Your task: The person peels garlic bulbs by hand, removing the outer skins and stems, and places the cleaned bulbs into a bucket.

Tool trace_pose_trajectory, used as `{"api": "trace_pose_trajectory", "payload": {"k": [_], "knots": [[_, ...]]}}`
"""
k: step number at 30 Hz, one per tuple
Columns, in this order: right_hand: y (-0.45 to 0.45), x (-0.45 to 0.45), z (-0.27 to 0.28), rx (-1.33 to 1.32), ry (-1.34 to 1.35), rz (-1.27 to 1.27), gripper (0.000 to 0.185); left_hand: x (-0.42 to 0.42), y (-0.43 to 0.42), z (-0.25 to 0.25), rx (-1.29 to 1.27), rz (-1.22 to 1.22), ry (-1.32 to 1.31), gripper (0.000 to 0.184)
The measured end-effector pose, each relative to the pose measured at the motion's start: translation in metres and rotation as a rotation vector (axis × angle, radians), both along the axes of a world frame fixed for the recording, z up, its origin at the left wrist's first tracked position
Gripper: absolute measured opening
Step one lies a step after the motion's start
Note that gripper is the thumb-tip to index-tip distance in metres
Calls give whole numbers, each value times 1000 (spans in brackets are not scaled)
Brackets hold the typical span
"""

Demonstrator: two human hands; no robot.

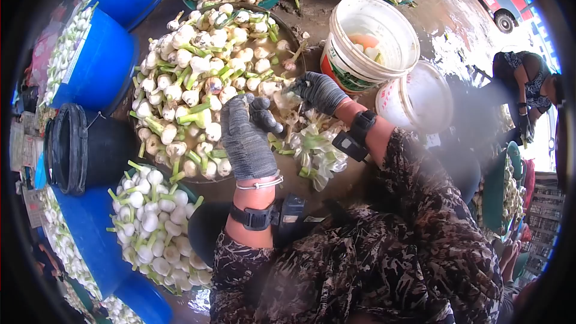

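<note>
My left hand (247, 135), in a grey knit glove, is raised over the near edge of a wide round tray (302, 54) heaped with garlic bulbs (195, 72). Its fingers are curled; whatever may be inside them is hidden. To its right, my right hand (323, 91), gloved the same way, has its fingers pinched together beside pale, papery garlic skins (288, 103). I cannot make out what sits between those fingertips. Below the right hand lies a pile of peeled-off skins and green leaves (316, 147). Many bulbs in the tray still carry dirty outer skin and short green stems.
Cleaned white garlic (157, 219) fills a basin at lower left. A black bucket (93, 149) and blue tubs (96, 63) stand at left. Beyond my right hand are a white bucket (373, 42) and a tipped white pail (420, 97). Another person (531, 84) bends at far right.
</note>
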State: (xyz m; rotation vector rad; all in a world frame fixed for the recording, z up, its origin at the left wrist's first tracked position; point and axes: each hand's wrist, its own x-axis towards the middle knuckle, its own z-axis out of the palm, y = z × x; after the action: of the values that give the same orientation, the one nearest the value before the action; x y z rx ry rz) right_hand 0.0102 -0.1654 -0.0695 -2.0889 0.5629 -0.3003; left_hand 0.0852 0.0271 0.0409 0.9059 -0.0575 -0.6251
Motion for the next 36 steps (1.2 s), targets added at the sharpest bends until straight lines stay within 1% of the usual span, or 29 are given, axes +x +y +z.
{"api": "trace_pose_trajectory", "payload": {"k": [1, 2, 3, 5, 6, 7, 8, 9, 11, 12, 13, 14, 16, 17, 18, 19, 20, 21, 23, 24, 25, 27, 28, 29, 30, 31, 32, 34, 36], "knots": [[1, -6, 23, 599, 14, -188, 21, 0, -4, -4, 105, 9, 16, 21], [1, -15, 43, 674, -35, -189, 26, 3, -6, -21, 169, 20, 45, 26], [-7, -23, 47, 625, -32, -128, 27, 2, -6, -35, 241, 5, 83, 29], [-4, -41, 72, 1034, -257, -64, 32, -10, -12, -41, 275, -65, 256, 30], [-4, -50, 74, 1029, -266, -70, 32, -16, -15, -36, 273, -73, 250, 30], [-4, -59, 76, 871, -309, 8, 35, -21, -16, -31, 96, -344, 327, 31], [-3, -67, 78, 792, -332, 44, 37, -26, -18, -27, -82, -614, 399, 33], [-3, -75, 78, 711, -357, 76, 39, -29, -19, -24, -78, -624, 395, 33], [-3, -91, 77, 1361, -378, 22, 42, -34, -25, -19, -291, -804, 584, 39], [-1, -98, 81, 1183, -366, 57, 39, -35, -29, -17, -360, -842, 511, 44], [1, -104, 85, 999, -350, 81, 37, -42, -31, -15, -361, -828, 409, 47], [2, -111, 88, 820, -335, 91, 34, -46, -34, -14, -324, -874, 448, 46], [-5, -122, 74, 855, -280, 59, 30, -55, -38, -6, -279, -923, 489, 46], [-9, -127, 67, 872, -253, 42, 27, -58, -38, -8, -261, -903, 381, 46], [-5, -132, 80, 1005, -296, -20, 26, -61, -38, -10, -241, -883, 273, 45], [-2, -135, 88, 1135, -341, -84, 25, -63, -38, -11, -235, -892, 275, 45], [-4, -137, 86, 1212, -395, -79, 24, -64, -40, -12, -240, -874, 275, 45], [-10, -139, 76, 1212, -401, -84, 24, -65, -41, -14, -248, -854, 274, 46], [-33, -151, 22, 1529, -541, 152, 31, -65, -44, -18, -282, -880, 324, 46], [-37, -155, -5, 789, -108, 105, 44, -66, -45, -18, -270, -835, 291, 46], [-41, -160, -33, 100, 382, 135, 59, -65, -46, -19, -255, -790, 255, 47], [6, -165, 11, -456, 680, -22, 67, -58, -49, -35, -294, -792, 321, 48], [14, -159, 29, -479, 481, -140, 51, -58, -49, -39, -227, -754, 254, 46], [17, -154, 47, -472, 486, -138, 51, -58, -49, -42, -161, -719, 188, 45], [16, -150, 64, -273, 239, -220, 40, -60, -48, -40, -61, -688, 119, 42], [16, -146, 80, -73, -8, -300, 30, -64, -50, -40, -59, -694, 121, 42], [19, -143, 93, -73, -7, -308, 30, -68, -52, -39, 24, -632, 60, 42], [30, -142, 112, -167, -219, -334, 15, -78, -55, -33, 135, -549, -11, 41], [35, -142, 116, -198, -172, -334, 14, -86, -60, -30, 189, -544, -58, 40]]}}
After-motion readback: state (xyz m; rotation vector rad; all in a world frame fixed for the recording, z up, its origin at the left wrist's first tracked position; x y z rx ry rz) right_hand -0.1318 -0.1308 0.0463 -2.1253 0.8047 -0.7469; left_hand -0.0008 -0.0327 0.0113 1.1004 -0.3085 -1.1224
